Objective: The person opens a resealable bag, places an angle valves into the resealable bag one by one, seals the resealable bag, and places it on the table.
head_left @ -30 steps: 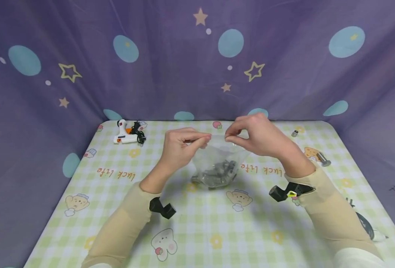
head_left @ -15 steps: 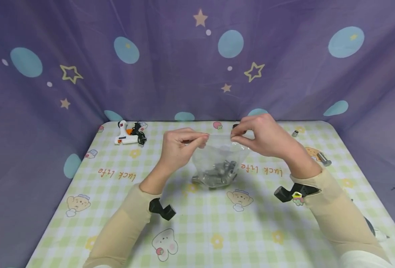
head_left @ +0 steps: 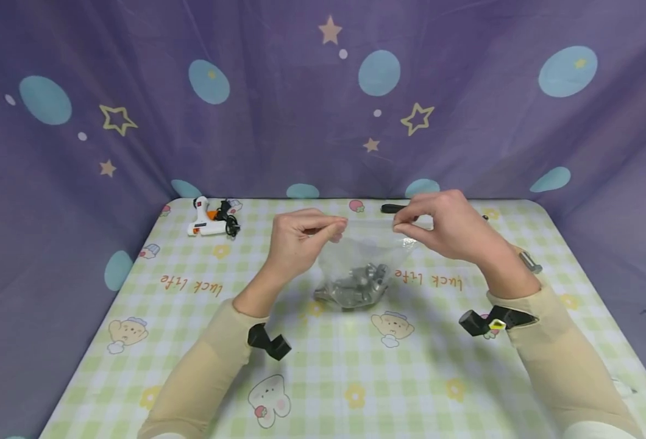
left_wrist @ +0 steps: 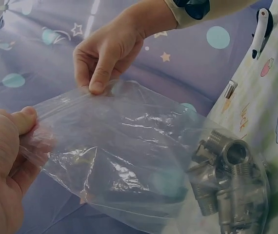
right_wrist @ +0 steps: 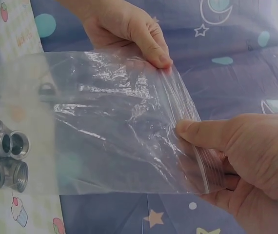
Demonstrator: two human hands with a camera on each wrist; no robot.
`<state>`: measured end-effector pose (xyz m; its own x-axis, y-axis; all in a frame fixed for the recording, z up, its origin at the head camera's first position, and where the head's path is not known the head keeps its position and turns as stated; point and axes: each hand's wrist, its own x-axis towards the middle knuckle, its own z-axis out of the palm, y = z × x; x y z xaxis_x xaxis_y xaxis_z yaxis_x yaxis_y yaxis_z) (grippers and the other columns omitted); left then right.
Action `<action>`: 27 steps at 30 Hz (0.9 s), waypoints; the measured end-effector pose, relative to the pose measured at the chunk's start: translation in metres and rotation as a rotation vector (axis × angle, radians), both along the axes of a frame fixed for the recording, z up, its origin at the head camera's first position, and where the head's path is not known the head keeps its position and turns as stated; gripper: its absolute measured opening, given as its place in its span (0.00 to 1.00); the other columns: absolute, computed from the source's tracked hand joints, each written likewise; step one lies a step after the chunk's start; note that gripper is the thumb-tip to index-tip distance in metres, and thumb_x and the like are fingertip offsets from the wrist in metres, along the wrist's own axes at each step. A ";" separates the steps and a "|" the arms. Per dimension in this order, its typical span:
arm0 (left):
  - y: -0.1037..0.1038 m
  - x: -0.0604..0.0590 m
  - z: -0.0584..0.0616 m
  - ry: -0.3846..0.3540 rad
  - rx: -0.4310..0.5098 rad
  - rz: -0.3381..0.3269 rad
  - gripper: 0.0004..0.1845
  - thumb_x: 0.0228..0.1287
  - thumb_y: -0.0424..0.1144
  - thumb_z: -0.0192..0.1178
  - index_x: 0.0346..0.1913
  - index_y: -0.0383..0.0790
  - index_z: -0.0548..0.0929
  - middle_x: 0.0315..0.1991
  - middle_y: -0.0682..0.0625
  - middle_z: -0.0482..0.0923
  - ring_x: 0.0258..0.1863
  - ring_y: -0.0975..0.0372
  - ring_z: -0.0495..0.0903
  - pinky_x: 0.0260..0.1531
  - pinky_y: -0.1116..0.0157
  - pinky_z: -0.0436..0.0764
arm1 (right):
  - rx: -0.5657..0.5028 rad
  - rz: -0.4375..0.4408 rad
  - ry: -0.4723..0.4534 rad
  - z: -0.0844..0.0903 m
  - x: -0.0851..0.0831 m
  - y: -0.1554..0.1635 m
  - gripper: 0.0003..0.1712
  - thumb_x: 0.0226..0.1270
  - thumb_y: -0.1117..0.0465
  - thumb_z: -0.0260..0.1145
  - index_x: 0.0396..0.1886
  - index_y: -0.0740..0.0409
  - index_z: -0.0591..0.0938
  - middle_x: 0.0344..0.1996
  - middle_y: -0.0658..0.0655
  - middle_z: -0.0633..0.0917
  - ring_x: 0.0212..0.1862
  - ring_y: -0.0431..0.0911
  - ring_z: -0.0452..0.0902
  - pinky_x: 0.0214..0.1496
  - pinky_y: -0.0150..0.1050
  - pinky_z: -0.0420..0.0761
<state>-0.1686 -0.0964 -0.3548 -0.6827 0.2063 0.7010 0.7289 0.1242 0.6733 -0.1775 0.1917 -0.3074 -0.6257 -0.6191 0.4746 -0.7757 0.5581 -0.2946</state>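
A clear zip bag (head_left: 362, 253) hangs between both hands above the table (head_left: 328, 390), with several grey metal pipe fittings (head_left: 356, 286) at its bottom. My left hand (head_left: 301, 235) pinches the bag's top left corner between thumb and fingers. My right hand (head_left: 443, 228) pinches the top right end of the zip strip. In the left wrist view the bag (left_wrist: 129, 151) stretches from my left hand (left_wrist: 5, 161) to my right hand (left_wrist: 107, 53), fittings (left_wrist: 229, 180) low at the right. The right wrist view shows the bag (right_wrist: 114, 126), my right hand (right_wrist: 236, 161), my left hand (right_wrist: 129, 29) and the fittings (right_wrist: 5, 158).
A white glue gun (head_left: 206, 218) with a black cord lies at the table's back left. A black pen-like tool (head_left: 397, 209) lies behind my right hand. A metal bolt (head_left: 530, 262) lies at the right. Purple patterned cloth (head_left: 323, 91) walls in the table on three sides.
My right hand has slid to the right along the bag's top edge, away from my left hand. The left hand has stayed in place, and the black tool behind now shows.
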 end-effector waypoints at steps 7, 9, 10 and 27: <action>0.000 0.000 0.000 -0.006 -0.005 0.019 0.03 0.61 0.26 0.75 0.37 0.32 0.95 0.28 0.42 0.91 0.24 0.61 0.89 0.27 0.69 0.87 | -0.016 0.006 0.010 -0.003 0.001 0.005 0.08 0.64 0.66 0.78 0.36 0.46 0.94 0.31 0.43 0.91 0.27 0.33 0.76 0.28 0.31 0.72; -0.001 -0.001 0.000 -0.006 0.001 0.016 0.03 0.61 0.26 0.75 0.37 0.32 0.95 0.28 0.42 0.91 0.24 0.61 0.89 0.26 0.70 0.86 | -0.022 0.008 0.014 -0.003 0.001 0.005 0.09 0.64 0.66 0.79 0.37 0.46 0.94 0.32 0.43 0.91 0.26 0.33 0.76 0.28 0.30 0.71; -0.001 -0.001 0.000 -0.007 0.005 0.013 0.03 0.61 0.26 0.75 0.37 0.32 0.95 0.27 0.41 0.91 0.24 0.61 0.88 0.26 0.70 0.86 | -0.025 0.008 0.012 -0.003 0.001 0.005 0.09 0.64 0.66 0.79 0.37 0.46 0.94 0.32 0.43 0.91 0.26 0.33 0.76 0.28 0.30 0.71; -0.002 -0.001 0.000 -0.026 0.036 -0.017 0.03 0.61 0.23 0.74 0.37 0.28 0.93 0.28 0.38 0.90 0.25 0.63 0.89 0.29 0.66 0.90 | -0.058 -0.003 0.064 -0.009 0.003 0.015 0.11 0.60 0.68 0.80 0.37 0.46 0.94 0.32 0.43 0.91 0.25 0.33 0.75 0.29 0.26 0.68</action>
